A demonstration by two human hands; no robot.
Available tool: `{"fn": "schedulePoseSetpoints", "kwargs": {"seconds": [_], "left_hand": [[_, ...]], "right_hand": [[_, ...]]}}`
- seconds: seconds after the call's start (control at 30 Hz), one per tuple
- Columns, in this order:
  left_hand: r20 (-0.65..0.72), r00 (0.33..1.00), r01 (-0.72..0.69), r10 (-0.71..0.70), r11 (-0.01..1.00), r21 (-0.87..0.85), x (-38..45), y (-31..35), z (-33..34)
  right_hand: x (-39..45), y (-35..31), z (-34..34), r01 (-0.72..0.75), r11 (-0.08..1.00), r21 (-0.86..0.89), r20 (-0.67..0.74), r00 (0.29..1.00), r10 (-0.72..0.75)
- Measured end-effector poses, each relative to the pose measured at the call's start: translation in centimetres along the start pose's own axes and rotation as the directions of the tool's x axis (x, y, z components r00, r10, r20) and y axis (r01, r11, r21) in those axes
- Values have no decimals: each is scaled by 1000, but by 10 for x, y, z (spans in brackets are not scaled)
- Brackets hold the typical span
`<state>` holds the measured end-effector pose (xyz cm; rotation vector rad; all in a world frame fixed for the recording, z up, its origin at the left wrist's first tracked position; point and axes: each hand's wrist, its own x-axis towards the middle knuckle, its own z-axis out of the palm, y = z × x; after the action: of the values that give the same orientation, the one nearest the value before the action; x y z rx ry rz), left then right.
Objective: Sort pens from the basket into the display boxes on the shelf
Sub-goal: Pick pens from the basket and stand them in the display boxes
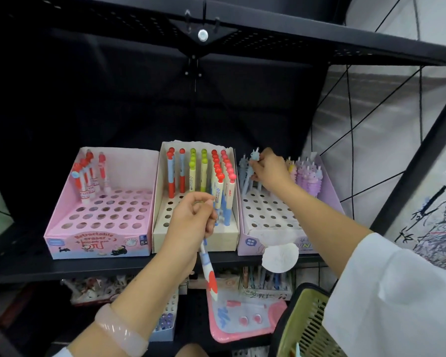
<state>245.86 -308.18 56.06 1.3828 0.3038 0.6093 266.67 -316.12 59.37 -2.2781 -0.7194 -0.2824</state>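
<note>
Roughly mid-sort. Black metal shelf (113, 269) carries three cardboard display boxes. Pink eraser-pen box (98, 238), left: a handful standing at the back left, most holes open. Cream middle box (193, 239): back rows and right column filled, front left holes free. Lilac right box (252, 247): back rows stocked, front free. Green plastic basket (304, 328) sits bottom right, contents mostly hidden. My right hand (269, 170) pinches a pale blue bunny-topped pen (254, 157) at the lilac box's back row. My left hand (191, 222) grips a white-and-blue pen with red heart top (208, 269), not yet slotted, before the cream box.
</note>
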Motion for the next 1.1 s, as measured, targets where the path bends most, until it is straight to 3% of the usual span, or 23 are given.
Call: {"fn": "schedulePoseSetpoints", "kwargs": {"seconds": [0.3,0.5,0.6,0.67,0.77,0.9,1.1], "left_hand": [[32,999,2,2,995,-104,-11,8,9],[-24,998,-63,60,981,-185,-12,22,-6],[-20,995,-102,100,975,-196,-10,27,-14],[-1,991,-131,133,974,-185,-12,30,-17],[22,986,-159,166,969,-189,-14,35,-16],[58,981,-172,185,969,-178,-20,39,-13],[-33,980,-197,195,967,-162,-22,41,-28]], "right_hand": [[-11,-6,11,19,996,-88,140,990,-6],[-33,-8,13,-15,998,-64,-23,1000,14],[-51,-28,-11,136,989,57,-188,975,-123],[-73,-45,-26,238,955,178,-23,971,-238],[-112,-64,-35,259,912,317,333,870,-363],[-134,-85,-29,260,867,425,420,792,-443],[-139,-106,-15,66,807,587,544,706,-454]]}}
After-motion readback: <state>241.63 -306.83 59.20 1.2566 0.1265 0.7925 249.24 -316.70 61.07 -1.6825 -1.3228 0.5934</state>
